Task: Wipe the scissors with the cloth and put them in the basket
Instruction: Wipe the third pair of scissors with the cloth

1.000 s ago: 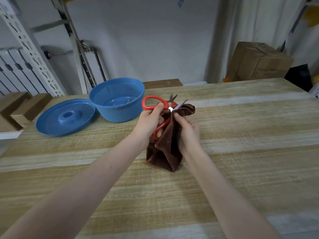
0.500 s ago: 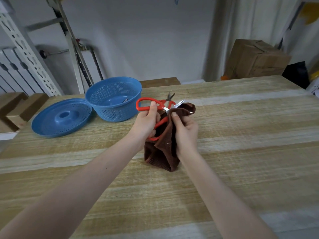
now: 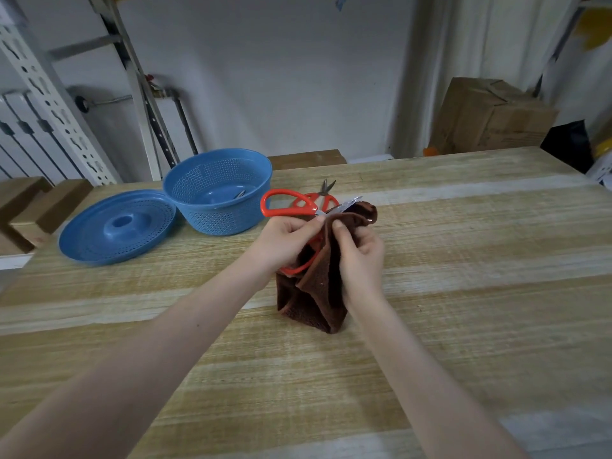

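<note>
A dark brown cloth [image 3: 313, 304] is hanging in folds over the wooden table [image 3: 480, 260], nearer the person than the blue basket [image 3: 228, 221] and to its right. The right hand [image 3: 361, 260] is gripping the cloth's upper part, fingers curled and thumb pressing fabric around the blades. The left hand [image 3: 284, 241] is clamping the scissors [image 3: 288, 213] near the pivot. Their orange-red loop handles are pointing towards the basket, and a silver tip is showing above the cloth. Just right of the basket, a smaller pair of scissors [image 3: 327, 193] is lying on the table. A blue lid [image 3: 116, 226] is lying just left of the basket.
</note>
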A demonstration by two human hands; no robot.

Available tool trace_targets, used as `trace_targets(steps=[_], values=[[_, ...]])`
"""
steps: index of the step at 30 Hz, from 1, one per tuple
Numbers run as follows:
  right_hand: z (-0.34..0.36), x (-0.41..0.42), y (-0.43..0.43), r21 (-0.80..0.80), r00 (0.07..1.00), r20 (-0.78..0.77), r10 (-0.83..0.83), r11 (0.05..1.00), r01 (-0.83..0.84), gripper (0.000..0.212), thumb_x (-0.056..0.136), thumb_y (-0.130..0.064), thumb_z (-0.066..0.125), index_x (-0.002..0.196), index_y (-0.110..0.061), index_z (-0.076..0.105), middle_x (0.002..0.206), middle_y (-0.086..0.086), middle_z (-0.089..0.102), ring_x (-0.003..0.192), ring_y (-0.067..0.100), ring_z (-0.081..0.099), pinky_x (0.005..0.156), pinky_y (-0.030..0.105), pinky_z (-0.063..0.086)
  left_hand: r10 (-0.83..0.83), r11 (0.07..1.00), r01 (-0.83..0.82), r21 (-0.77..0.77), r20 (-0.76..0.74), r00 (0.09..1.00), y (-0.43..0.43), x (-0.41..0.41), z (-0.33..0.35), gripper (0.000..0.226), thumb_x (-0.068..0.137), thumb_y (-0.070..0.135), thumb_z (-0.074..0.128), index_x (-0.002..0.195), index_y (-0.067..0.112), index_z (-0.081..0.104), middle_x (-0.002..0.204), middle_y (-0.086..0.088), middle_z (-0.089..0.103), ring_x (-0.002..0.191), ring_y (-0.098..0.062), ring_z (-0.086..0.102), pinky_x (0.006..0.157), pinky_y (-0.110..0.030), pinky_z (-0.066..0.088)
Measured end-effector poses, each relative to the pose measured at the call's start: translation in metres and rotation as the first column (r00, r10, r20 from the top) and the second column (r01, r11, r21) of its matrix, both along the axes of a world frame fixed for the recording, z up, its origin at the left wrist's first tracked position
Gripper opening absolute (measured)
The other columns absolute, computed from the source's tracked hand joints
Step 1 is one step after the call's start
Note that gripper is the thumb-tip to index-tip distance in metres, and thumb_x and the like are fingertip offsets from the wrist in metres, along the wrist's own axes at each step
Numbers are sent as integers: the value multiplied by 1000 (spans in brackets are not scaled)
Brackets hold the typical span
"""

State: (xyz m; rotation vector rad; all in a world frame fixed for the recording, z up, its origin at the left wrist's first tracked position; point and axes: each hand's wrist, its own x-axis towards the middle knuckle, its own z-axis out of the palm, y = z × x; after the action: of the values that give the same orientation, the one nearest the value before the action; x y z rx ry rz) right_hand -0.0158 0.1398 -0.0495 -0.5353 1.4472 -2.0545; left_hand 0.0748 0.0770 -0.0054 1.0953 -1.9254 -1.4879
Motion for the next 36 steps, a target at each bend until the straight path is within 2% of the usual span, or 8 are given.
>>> trace_targets(steps=[5,9,12,16,22,26,30,36], values=[[4,-10,0,11,999,-44,10,1000,-9,24,92,-10,62,69,-12,62,60,-4,61,59,9,57,56,22,45,-57,998,57,7,120,991,-1,0,2,50,96,46,50,53,21,45,46,3,41,36,-12,41,41,-17,33],[6,-17,-1,47,995,-85,54,998,-50,26,92,-12,62,66,-12,60,61,2,59,58,14,55,55,26,43,10,973,20,228,-131,991,5,-3,3,43,102,41,41,75,16,65,62,2,64,53,-12,59,48,-19,46],[7,-18,0,72,989,-137,58,996,-48,29,92,-13,63,63,-14,60,61,5,58,57,18,53,55,29,42,134,939,-67,338,-180,975,8,-9,0,55,104,46,28,77,9,59,53,-1,57,37,-11,42,38,-17,33],[5,-13,0,104,981,-193,21,995,-1,31,91,-13,64,61,-11,56,57,5,52,52,13,47,50,27,36,209,958,-178,226,-118,971,9,-14,-3,55,104,45,27,65,14,50,36,9,40,27,-6,25,35,-13,19],[10,5,-5,2,971,-204,-122,992,125,19,89,-11,66,72,-17,67,67,-3,69,63,9,64,61,22,50,250,950,-270,-156,-138,958,5,-23,-18,58,100,47,40,50,18,41,42,9,44,47,-14,42,60,-32,35],[17,8,-9,-43,982,-159,-104,994,98,17,89,-9,65,74,-16,70,70,-2,71,67,10,67,65,22,51,213,958,-245,-147,-203,956,7,-20,-24,52,95,49,40,63,10,56,59,5,56,61,-17,52,65,-40,42],[15,5,-11,-18,976,-159,-146,989,145,31,92,-12,59,61,-17,58,54,-9,55,54,6,49,56,25,40,84,965,-127,-229,-190,978,9,-15,-21,29,78,26,46,51,17,38,52,6,38,55,-13,35,58,-37,29],[13,2,-15,-17,975,-72,-208,978,208,41,97,-16,53,56,-18,46,47,-14,43,48,4,39,50,23,33,22,943,-79,-324,-179,984,11,-17,-20,30,77,21,47,63,-4,53,56,-2,47,58,-15,43,60,-36,36]])
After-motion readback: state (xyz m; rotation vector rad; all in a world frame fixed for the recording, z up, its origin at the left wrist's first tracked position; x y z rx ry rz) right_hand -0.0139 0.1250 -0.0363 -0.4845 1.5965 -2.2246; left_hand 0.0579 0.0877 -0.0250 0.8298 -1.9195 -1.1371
